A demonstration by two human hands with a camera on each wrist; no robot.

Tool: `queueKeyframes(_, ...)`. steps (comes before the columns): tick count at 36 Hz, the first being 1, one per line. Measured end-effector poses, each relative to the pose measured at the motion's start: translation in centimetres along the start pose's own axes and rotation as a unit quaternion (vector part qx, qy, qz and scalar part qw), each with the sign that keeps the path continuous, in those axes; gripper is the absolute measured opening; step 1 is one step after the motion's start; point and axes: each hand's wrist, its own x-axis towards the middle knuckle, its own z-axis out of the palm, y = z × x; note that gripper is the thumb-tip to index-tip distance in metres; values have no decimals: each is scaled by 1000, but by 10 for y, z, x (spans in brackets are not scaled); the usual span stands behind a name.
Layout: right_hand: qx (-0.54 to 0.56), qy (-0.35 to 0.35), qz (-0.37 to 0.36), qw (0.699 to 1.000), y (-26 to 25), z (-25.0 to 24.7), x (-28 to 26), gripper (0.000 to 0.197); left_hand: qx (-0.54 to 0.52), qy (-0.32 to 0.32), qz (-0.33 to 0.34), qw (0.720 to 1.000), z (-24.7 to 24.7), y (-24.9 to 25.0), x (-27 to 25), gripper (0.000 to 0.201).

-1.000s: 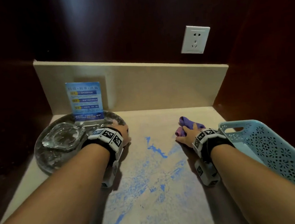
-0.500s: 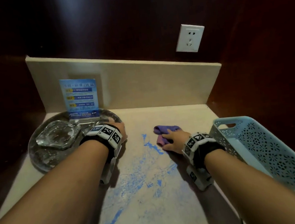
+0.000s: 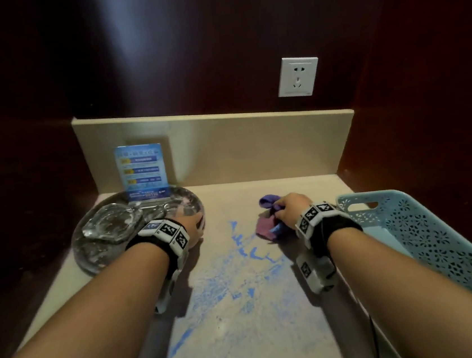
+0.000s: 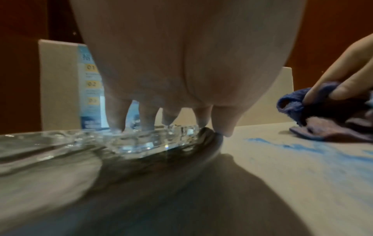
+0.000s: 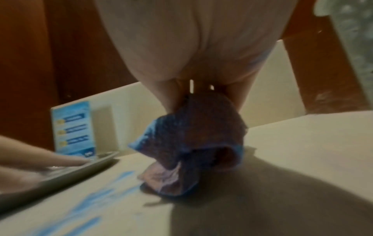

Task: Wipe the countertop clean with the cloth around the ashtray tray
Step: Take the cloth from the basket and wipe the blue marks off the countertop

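Observation:
A round glass tray (image 3: pixel 90 254) sits at the back left of the beige countertop (image 3: pixel 248 348), with a clear glass ashtray (image 3: pixel 110 222) on it. My left hand (image 3: pixel 197 223) rests on the tray's right rim (image 4: pixel 141 143). Its straight fingers (image 4: pixel 116 118) press down on the glass, and the thumb touches the rim's edge. My right hand (image 3: pixel 281 212) grips a bunched purple cloth (image 3: pixel 266 225), which touches the counter at the upper right end of a smeared blue stain (image 3: pixel 240 281). In the right wrist view the cloth (image 5: pixel 193 143) hangs from the curled fingers.
A blue printed card (image 3: pixel 142 171) stands on the tray's far side against the beige backsplash (image 3: pixel 254 147). A light-blue perforated basket (image 3: pixel 430 239) sits at the counter's right edge, close to my right wrist. A white outlet (image 3: pixel 298 76) is on the dark wall above.
My right hand has slid the cloth left, away from the basket and to the top of the blue stain. The cloth is now more bunched. My left hand stays on the tray.

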Motion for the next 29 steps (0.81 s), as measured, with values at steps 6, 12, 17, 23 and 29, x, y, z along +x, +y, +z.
queueKeyframes(6,-83,-81,14,993,4,18,22,54,13,-7,-22,1000,9,-13,-19,55)
queueKeyframes(12,-167,-84,3,982,1,33,19,57,-21,-3,-48,999,24,-30,-31,63)
queueKeyframes(17,-131,-56,-41,989,1,31,4,33,-30,-10,-47,998,27,-37,-41,62)
queueKeyframes(23,-95,-81,-48,991,-24,32,-12,28,-62,-25,-40,997,30,-45,-52,60)
queueKeyframes(29,-55,-91,-40,993,-57,54,-21,34,-87,-42,-45,994,34,-51,-61,62)
